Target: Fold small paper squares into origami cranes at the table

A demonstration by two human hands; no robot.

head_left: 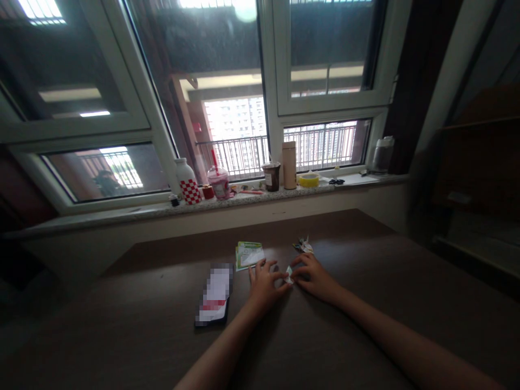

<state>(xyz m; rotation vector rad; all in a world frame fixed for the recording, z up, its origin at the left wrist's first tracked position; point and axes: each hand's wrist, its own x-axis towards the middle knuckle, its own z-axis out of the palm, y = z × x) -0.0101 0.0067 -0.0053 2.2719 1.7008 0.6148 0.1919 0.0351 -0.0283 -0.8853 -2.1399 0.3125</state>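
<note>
Between my two hands is a small folded piece of paper (288, 274), whitish with a pale green tint. My left hand (266, 281) pinches its left side with thumb and forefinger, the other fingers spread over the table. On the paper's right side, the fingertips of my right hand (312, 274) close in a pinch. Just beyond the right hand lies a little heap of folded paper pieces (303, 245), too small to make out singly. A stack of green-and-white printed paper sheets (249, 255) rests beyond my left hand. Left of that hand lies a phone (215, 295) with a lit, blurred screen.
The brown table (154, 287) ends at a wall below the window sill (244, 200). Along the sill stand a checkered bottle (188, 184), a pink drink cup (218, 183), a dark drink cup (271, 177), a tan flask (289, 165), yellow tape (309, 180) and scissors (337, 182).
</note>
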